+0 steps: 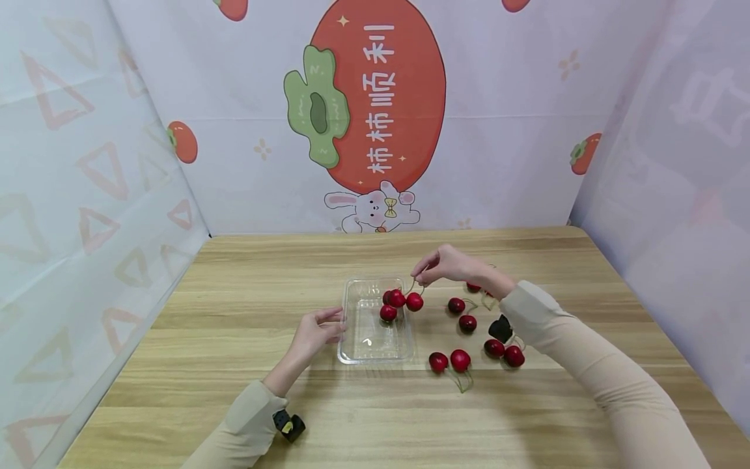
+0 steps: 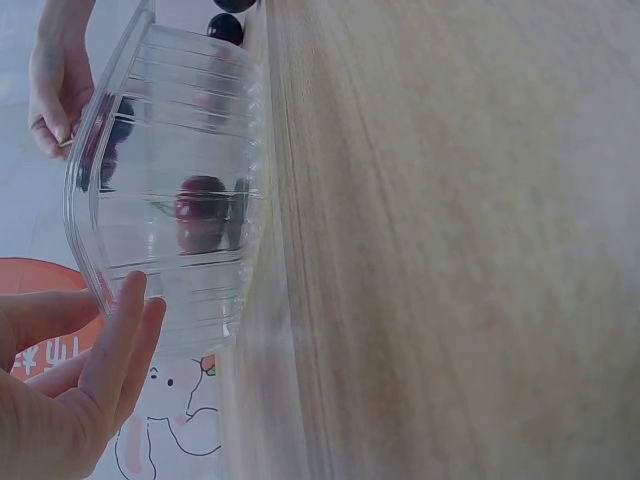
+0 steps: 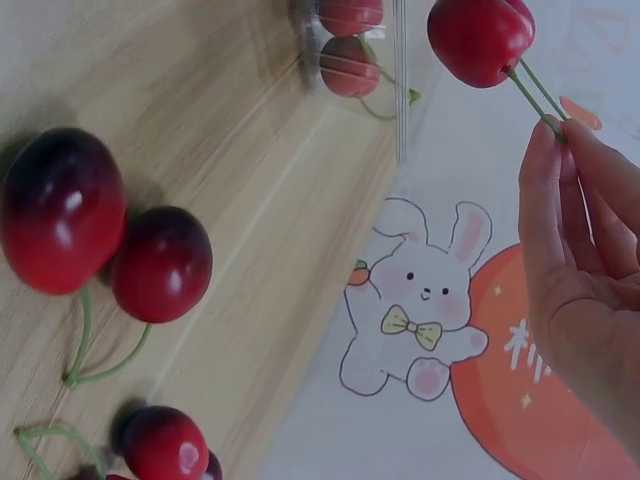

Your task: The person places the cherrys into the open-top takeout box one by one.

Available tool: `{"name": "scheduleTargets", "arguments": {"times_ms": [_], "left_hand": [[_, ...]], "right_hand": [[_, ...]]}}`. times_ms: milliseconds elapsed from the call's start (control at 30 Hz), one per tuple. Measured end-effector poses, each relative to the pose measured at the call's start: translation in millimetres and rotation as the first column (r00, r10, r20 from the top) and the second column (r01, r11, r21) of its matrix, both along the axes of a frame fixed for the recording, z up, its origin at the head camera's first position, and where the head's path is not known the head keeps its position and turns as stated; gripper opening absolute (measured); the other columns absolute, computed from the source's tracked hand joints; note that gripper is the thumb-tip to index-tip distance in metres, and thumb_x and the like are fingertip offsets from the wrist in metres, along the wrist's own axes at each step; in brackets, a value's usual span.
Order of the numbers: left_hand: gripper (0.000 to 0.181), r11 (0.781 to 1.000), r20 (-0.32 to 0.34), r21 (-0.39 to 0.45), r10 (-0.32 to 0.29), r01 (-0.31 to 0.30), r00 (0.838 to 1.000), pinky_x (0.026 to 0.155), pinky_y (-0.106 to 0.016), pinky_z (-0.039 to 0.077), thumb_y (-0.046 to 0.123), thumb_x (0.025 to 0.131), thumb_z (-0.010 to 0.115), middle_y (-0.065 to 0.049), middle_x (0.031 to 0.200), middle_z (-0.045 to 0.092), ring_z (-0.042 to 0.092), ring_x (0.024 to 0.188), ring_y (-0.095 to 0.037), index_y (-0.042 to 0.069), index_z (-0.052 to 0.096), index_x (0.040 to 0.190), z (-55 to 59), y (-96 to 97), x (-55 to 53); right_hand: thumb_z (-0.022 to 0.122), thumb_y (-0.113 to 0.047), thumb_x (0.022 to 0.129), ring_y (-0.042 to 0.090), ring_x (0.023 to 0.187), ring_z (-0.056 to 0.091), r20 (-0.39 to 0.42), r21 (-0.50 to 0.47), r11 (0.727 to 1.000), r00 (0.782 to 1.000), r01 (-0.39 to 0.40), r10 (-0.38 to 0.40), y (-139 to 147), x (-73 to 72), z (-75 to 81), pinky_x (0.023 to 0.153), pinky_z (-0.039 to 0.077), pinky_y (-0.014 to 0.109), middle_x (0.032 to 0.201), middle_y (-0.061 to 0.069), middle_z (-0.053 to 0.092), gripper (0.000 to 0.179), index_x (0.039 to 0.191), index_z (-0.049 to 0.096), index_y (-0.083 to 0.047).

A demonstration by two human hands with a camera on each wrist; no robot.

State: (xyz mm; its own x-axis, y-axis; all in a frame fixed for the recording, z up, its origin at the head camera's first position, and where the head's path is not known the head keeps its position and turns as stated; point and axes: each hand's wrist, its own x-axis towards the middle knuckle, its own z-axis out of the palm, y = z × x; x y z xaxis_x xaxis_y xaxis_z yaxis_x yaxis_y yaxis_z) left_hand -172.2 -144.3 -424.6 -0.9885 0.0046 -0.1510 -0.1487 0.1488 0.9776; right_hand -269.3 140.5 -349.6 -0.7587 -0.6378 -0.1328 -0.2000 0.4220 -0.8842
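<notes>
My right hand [image 1: 446,265] pinches the green stems of a pair of red cherries [image 1: 414,301] between thumb and fingertips. The pair hangs at the right rim of a clear plastic box [image 1: 366,355], above its wall. Inside the box lie more cherries [image 1: 388,314], seen through the side in the left wrist view. My left hand [image 1: 313,333] has its fingers extended against the box's left wall, fingertips [image 2: 132,290] at the rim. In the right wrist view the held cherry [image 3: 482,40] hangs by stems that meet at the fingertips.
Stemmed cherry pairs lie on the wooden table [image 1: 234,293] right of the box: one pair [image 1: 460,360] at the front, another pair [image 1: 513,356] beneath the right forearm, one [image 1: 467,324] near the middle, and some [image 1: 473,286] partly behind the right wrist. A printed curtain [image 1: 498,130] stands behind.
</notes>
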Motion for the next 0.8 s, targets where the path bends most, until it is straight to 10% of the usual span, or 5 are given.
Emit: {"name": "scheduleTargets", "arguments": {"times_ms": [800], "left_hand": [[0.041, 1.0, -0.002, -0.012, 0.002, -0.002, 1.0, 0.067, -0.033, 0.057, -0.011, 0.076, 0.058, -0.028, 0.104, 0.058, 0.062, 0.085, -0.031, -0.01, 0.051, 0.116, -2.8, -0.5, -1.8]], "right_hand": [[0.063, -0.004, 0.08, 0.022, 0.077, 0.065, 0.138, -0.101, 0.977, 0.975, 0.188, -0.173, -37, 2.0, -19.7, 0.086, 0.047, 0.049, 0.095, 0.024, 0.063, 0.023, 0.099, 0.062, 0.009]]}}
